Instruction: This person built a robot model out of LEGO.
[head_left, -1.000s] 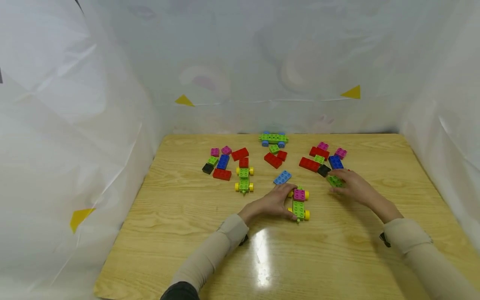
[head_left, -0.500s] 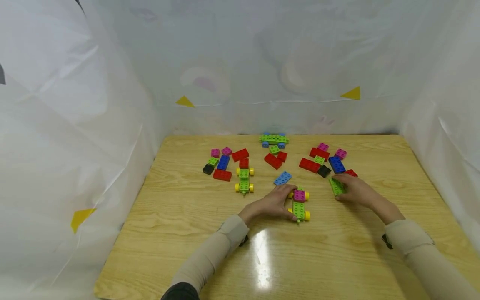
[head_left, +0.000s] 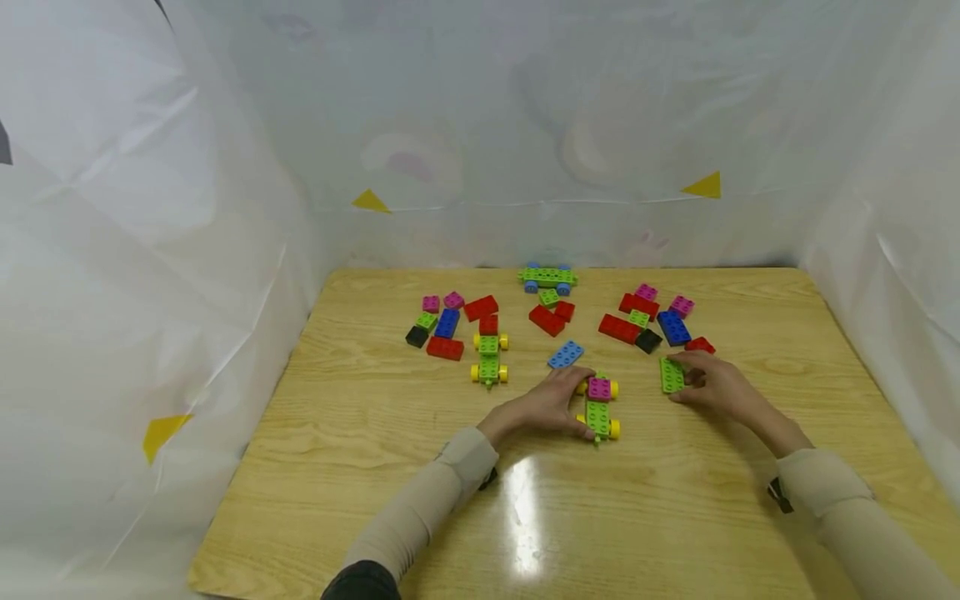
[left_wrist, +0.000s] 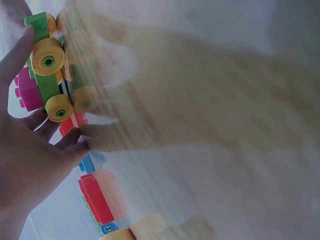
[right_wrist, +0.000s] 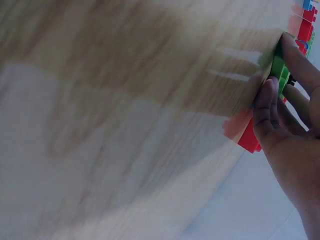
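Near the middle of the table, my left hand (head_left: pixel 547 404) holds a green toy car base (head_left: pixel 597 417) with yellow wheels, thumb at its near end and fingers at its far end. A pink brick (head_left: pixel 599 389) is stacked on this base; the left wrist view shows the pink brick (left_wrist: pixel 29 90) from the side. Farther right, my right hand (head_left: pixel 712 385) pinches a flat green brick plate (head_left: pixel 672 376) between thumb and fingers. In the right wrist view the green plate (right_wrist: pixel 281 70) is tilted, partly hidden by the fingers. A light blue plate (head_left: pixel 566 355) lies beyond my left hand.
A second green car base (head_left: pixel 488 371) with yellow wheels and a red brick stands to the left. At the back is a blue-wheeled green base (head_left: pixel 548 277). Loose bricks lie in groups, including a blue brick (head_left: pixel 673 328) and a black brick (head_left: pixel 417 337).
My right hand has drawn the green plate slightly toward me, away from the blue and red bricks, and turned it straighter. The left hand has stayed on the car base.
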